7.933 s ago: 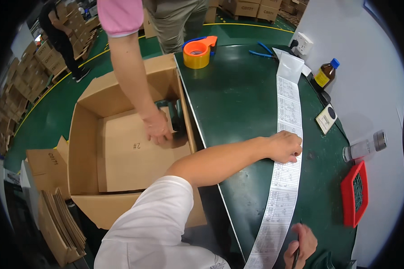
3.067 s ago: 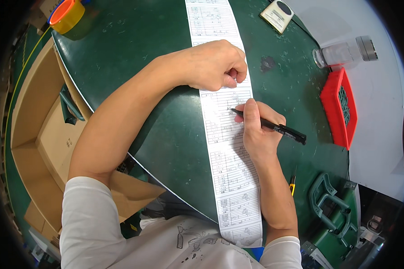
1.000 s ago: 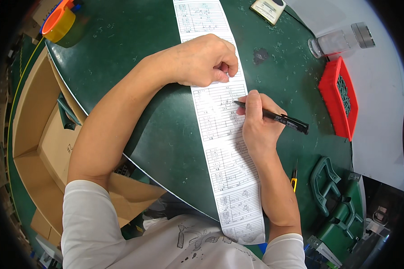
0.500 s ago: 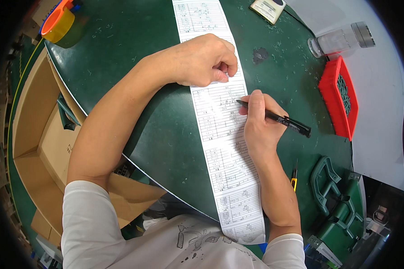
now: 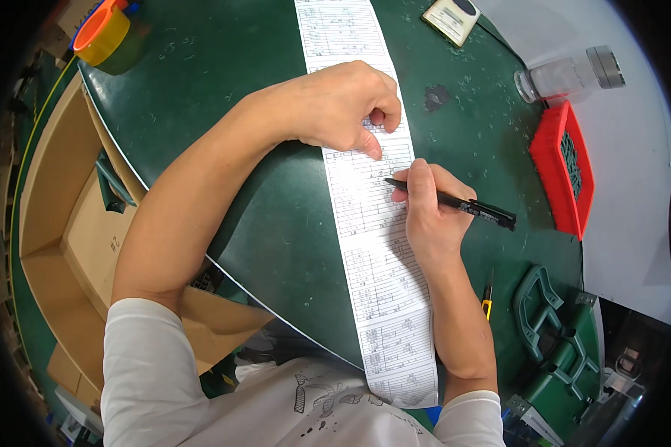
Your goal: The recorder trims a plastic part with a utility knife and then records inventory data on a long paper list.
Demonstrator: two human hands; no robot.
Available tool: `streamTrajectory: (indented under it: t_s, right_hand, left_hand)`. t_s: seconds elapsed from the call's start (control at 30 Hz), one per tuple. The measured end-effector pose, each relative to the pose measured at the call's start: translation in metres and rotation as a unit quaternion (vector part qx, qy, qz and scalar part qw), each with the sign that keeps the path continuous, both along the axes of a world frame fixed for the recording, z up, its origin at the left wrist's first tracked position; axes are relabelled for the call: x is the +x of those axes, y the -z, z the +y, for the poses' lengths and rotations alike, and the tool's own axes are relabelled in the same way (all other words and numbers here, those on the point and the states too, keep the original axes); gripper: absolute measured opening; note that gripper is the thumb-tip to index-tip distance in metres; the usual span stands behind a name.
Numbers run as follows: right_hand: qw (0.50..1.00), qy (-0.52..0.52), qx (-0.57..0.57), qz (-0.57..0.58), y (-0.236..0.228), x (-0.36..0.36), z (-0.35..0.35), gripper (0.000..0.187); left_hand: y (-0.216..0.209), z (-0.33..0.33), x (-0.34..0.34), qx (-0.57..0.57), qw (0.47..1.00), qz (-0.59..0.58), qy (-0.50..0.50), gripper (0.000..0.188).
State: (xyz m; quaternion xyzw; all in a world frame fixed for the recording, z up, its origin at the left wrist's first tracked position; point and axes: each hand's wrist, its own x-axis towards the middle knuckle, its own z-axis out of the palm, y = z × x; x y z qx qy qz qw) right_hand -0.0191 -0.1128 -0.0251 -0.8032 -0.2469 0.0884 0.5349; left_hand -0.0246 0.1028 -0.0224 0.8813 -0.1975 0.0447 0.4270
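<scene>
Paper strip [image 5: 386, 279] partly under left hand [image 5: 350, 106]

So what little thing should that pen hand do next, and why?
Probably make a short stroke with the right hand: it grips the black pen with its tip at the printed rows of the long paper strip, and the left hand rests on that strip farther up, which seems to steady it.

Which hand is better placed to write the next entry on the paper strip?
The right hand, probably: it grips the black pen, tip at the paper strip. The left hand lies across the strip, seemingly better suited to steadying it.
</scene>
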Motion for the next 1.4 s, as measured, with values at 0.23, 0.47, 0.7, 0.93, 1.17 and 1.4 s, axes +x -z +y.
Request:
streamTrajectory:
  t_s: [0.23, 0.47, 0.7, 0.93, 1.17, 1.4]
  right_hand:
    - [0.999, -0.015, 0.027, -0.04, 0.003, 0.0, 0.003, 0.032]
    - [0.998, 0.041, 0.033, 0.021, -0.006, -0.003, 0.003, 0.032]
    - [0.989, 0.104, 0.049, 0.095, -0.014, -0.002, 0.005, 0.032]
    - [0.994, 0.058, 0.028, 0.088, -0.011, 0.002, -0.002, 0.033]
    - [0.997, 0.034, 0.031, 0.056, -0.004, 0.003, -0.002, 0.033]
    - [0.999, 0.022, 0.02, 0.03, -0.004, 0.003, -0.002, 0.034]
  left_hand:
    - [0.002, 0.0, 0.0, 0.001, 1.0, 0.006, -0.003, 0.032]
    - [0.002, 0.0, 0.0, -0.001, 1.0, -0.003, -0.001, 0.033]
    - [0.002, 0.0, 0.0, 0.005, 1.0, -0.002, -0.004, 0.033]
    - [-0.001, -0.001, 0.0, 0.008, 1.0, 0.008, -0.004, 0.032]
    - [0.002, 0.0, 0.001, 0.009, 1.0, -0.004, -0.003, 0.032]
    - [0.001, -0.001, 0.0, 0.006, 1.0, 0.001, -0.008, 0.033]
